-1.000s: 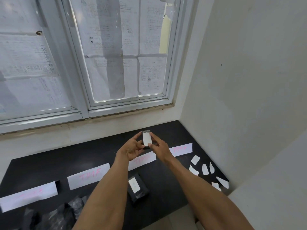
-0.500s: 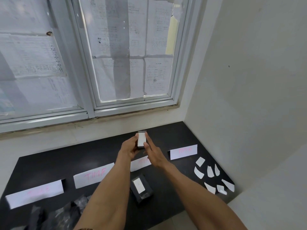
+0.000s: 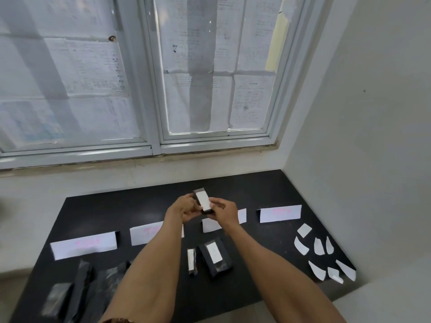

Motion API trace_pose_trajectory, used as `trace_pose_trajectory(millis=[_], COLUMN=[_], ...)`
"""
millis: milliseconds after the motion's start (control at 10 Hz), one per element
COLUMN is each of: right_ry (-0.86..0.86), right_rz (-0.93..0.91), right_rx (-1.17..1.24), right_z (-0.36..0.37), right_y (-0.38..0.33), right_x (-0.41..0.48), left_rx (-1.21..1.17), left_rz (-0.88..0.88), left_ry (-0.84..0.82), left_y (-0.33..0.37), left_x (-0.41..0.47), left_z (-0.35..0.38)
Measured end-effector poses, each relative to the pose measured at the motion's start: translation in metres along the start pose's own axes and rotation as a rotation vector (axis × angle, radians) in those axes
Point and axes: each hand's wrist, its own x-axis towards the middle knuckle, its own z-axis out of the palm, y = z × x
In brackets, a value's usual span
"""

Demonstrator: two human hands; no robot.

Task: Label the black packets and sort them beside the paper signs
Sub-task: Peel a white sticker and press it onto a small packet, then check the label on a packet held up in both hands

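Both hands hold one black packet (image 3: 203, 201) with a white label on its face, raised above the black table (image 3: 268, 190). My left hand (image 3: 183, 209) grips its left side and my right hand (image 3: 225, 212) pinches its lower right edge. Two labelled packets lie on the table nearer me: a wide one (image 3: 215, 255) and a narrow one (image 3: 191, 261). Several unlabelled black packets (image 3: 79, 290) are piled at the front left. Paper signs with pink writing stand in a row: far left (image 3: 84, 244), second (image 3: 145, 231), third (image 3: 210, 224) partly hidden by my hands, right (image 3: 279, 213).
Several loose white label pieces (image 3: 319, 255) lie on the table's right side near its edge. A white wall closes the right side, and a window covered with papers (image 3: 198, 78) rises behind the table.
The held packet tilted from upright to leaning left while staying in both hands. The camera view shifted, so a second narrow labelled packet now shows beside the wide one.
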Motion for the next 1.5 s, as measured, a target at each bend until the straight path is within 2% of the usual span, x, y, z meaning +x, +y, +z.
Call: trace_pose_trajectory(millis=[100, 200, 300, 400, 500, 600, 700, 800, 900, 1000, 1100, 1200, 1300, 1400, 1500], right_ry=[0.001, -0.051, -0.141, -0.179, -0.197, -0.189, -0.107, -0.267, -0.447, -0.411, -0.402, -0.404, -0.376, -0.284, -0.198], right_rz=[0.142, 0.306, 0.395, 0.469, 0.412, 0.246, 0.067, 0.032, 0.114, 0.168, 0.282, 0.36, 0.347, 0.399, 0.48], right_rx=[-0.006, -0.112, -0.287, -0.35, -0.538, -0.903, -1.084, -0.941, -0.837, -0.774, -0.723, -0.71, -0.699, -0.479, -0.162], right_z=[0.02, 0.041, 0.063, 0.081, 0.094, 0.107, 0.128, 0.154, 0.175, 0.187, 0.194, 0.197, 0.188, 0.164, 0.131], right_y=[0.021, 0.053, 0.085, 0.11, 0.127, 0.129, 0.122, 0.118, 0.121, 0.125, 0.13, 0.13, 0.125, 0.112, 0.092], right_x=[-0.006, -0.015, -0.032, -0.046, -0.051, -0.058, -0.065, -0.069, -0.075, -0.081, -0.078, -0.074, -0.066, -0.05, -0.027], left_rx=[0.285, 0.573, 0.722, 0.763, 0.732, 0.698, 0.63, 0.574, 0.488, 0.233, 0.769, 0.506, 0.538, 0.541, 0.535], left_rz=[-0.13, -0.164, -0.098, -0.148, -0.197, -0.25, -0.241, -0.252, -0.233, -0.241, -0.271, -0.263, -0.286, -0.211, -0.181], left_ry=[0.147, 0.275, 0.39, 0.469, 0.468, 0.462, 0.482, 0.483, 0.521, 0.581, 0.255, 0.506, 0.493, 0.519, 0.457], left_y=[-0.011, -0.029, -0.051, -0.072, -0.087, -0.097, -0.098, -0.093, -0.095, -0.091, -0.089, -0.095, -0.094, -0.076, -0.066], left_x=[-0.002, -0.008, -0.018, -0.028, -0.04, -0.044, -0.044, -0.045, -0.041, -0.037, -0.031, -0.028, -0.023, -0.026, -0.015], left_z=[-0.031, -0.068, -0.1, -0.126, -0.147, -0.161, -0.169, -0.169, -0.172, -0.177, -0.186, -0.183, -0.181, -0.165, -0.134])
